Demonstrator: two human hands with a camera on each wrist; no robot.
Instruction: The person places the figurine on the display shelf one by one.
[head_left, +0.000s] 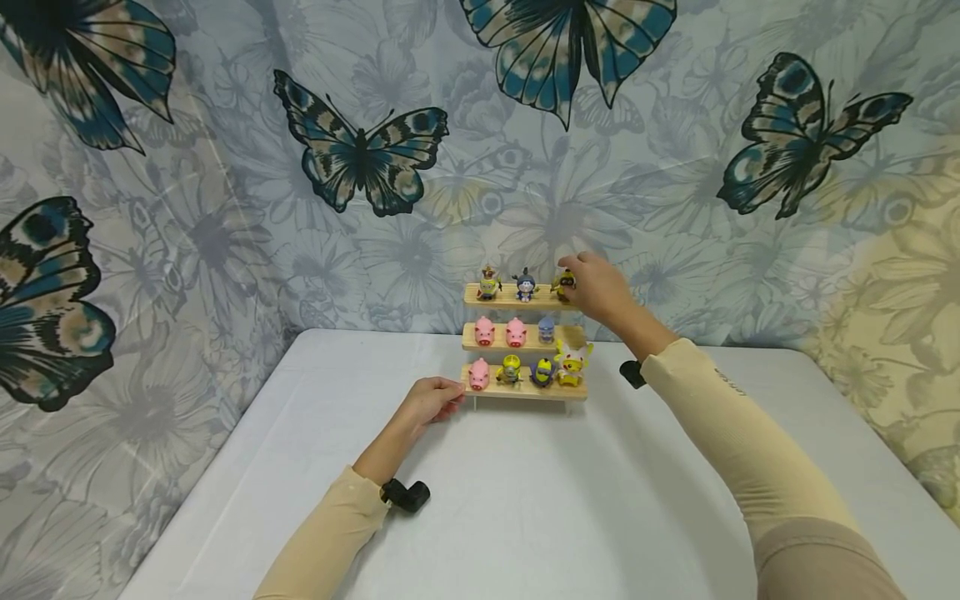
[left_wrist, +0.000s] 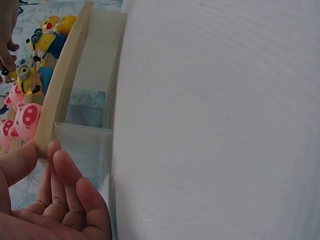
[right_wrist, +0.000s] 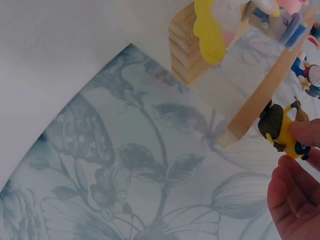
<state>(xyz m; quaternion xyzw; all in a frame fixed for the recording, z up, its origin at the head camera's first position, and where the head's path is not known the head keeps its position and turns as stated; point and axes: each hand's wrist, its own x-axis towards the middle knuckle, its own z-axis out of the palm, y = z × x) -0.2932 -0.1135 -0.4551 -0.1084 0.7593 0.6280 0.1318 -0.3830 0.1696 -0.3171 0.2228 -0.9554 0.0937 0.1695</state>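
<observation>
My right hand [head_left: 596,287] pinches a small yellow-and-dark figurine [right_wrist: 286,130] between thumb and fingers, at the right end of the top tier. With the left hand [head_left: 429,402] I grip the lower left corner of a three-tier wooden display shelf [head_left: 525,394]. On the top tier stand a yellow figurine with a crown [head_left: 489,285] and a blue figurine [head_left: 525,287]. Two pink pigs [head_left: 515,333] and a grey-blue figurine [head_left: 547,330] occupy the middle tier. The bottom one bears a pink pig [head_left: 478,375], two yellow figurines [head_left: 510,369] and a yellow-and-white figurine [head_left: 572,367].
Clear supports [left_wrist: 90,65] hold up the bottom board. The shelf stands on a white table [head_left: 525,500], near its back edge. Behind hangs a cloth backdrop [head_left: 420,258] printed with butterflies and flowers. Each wrist wears a black device [head_left: 405,496].
</observation>
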